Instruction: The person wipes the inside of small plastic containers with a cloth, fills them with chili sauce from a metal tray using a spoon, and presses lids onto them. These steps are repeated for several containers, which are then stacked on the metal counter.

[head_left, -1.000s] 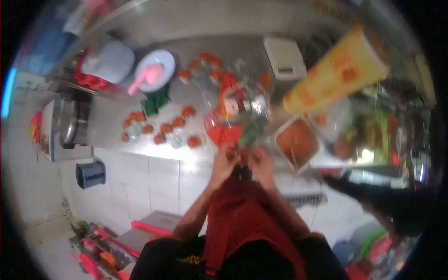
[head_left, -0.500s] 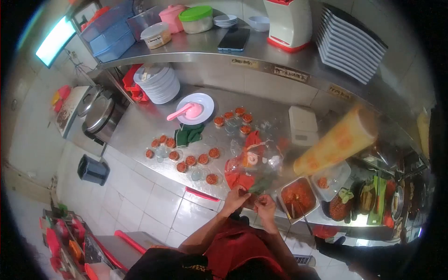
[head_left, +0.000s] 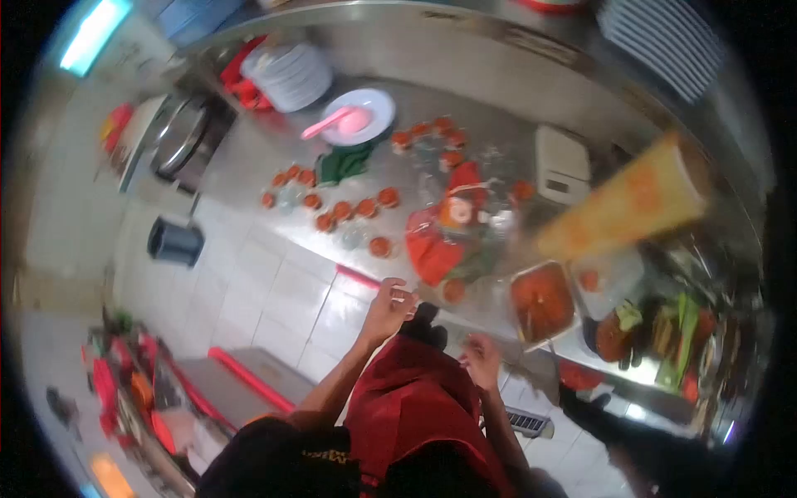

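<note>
My left hand (head_left: 391, 310) is in front of the counter's near edge, its fingers loosely bent and apart, holding nothing I can see. Lower to the right, my right hand (head_left: 482, 360) hovers with loosely curled fingers, blurred, and also looks bare. Nearest to them on the counter is a small cup of red sauce (head_left: 453, 290). Just behind it lie a clear plastic bag (head_left: 498, 220), something red (head_left: 433, 256) and a dark green piece (head_left: 473, 264). A metal pan of red sauce (head_left: 542, 300) stands to the right.
Several sauce cups (head_left: 343, 210) stand in groups at left. Behind them are a green cloth (head_left: 344, 163) and a white plate (head_left: 380, 110) with a pink scoop (head_left: 353, 121). A yellow roll (head_left: 627, 199), a white scale (head_left: 562, 164) and vegetables (head_left: 682, 340) occupy the right.
My hands, earlier close together at the counter edge by the dark green piece, have drawn apart and back toward my body. The view has tilted downward. A sauce cup now shows at the near edge.
</note>
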The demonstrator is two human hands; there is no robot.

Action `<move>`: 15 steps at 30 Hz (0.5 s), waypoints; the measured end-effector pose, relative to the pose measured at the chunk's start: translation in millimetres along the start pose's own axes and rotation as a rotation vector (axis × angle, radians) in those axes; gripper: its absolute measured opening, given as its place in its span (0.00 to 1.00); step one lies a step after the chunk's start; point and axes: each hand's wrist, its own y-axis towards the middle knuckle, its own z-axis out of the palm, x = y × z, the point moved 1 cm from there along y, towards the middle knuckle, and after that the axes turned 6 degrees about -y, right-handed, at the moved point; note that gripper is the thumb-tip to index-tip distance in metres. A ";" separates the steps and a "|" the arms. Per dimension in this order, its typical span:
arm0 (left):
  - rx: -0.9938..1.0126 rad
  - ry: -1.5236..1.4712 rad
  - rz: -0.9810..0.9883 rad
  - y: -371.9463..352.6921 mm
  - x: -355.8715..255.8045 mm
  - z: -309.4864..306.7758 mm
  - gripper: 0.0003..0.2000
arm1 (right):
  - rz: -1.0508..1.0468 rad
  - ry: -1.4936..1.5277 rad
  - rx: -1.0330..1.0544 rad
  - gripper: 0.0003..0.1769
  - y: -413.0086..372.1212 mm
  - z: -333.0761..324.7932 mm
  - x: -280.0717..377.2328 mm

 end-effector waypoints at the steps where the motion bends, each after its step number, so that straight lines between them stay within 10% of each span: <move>1: -0.073 -0.016 0.000 -7.9 9.9 -11.5 0.25 | 0.028 -0.026 0.039 0.14 -3.4 -6.4 -17.3; 15: -0.555 -0.345 0.008 -197.8 65.9 -149.0 0.22 | 0.040 -0.591 0.615 0.14 16.5 101.2 -37.5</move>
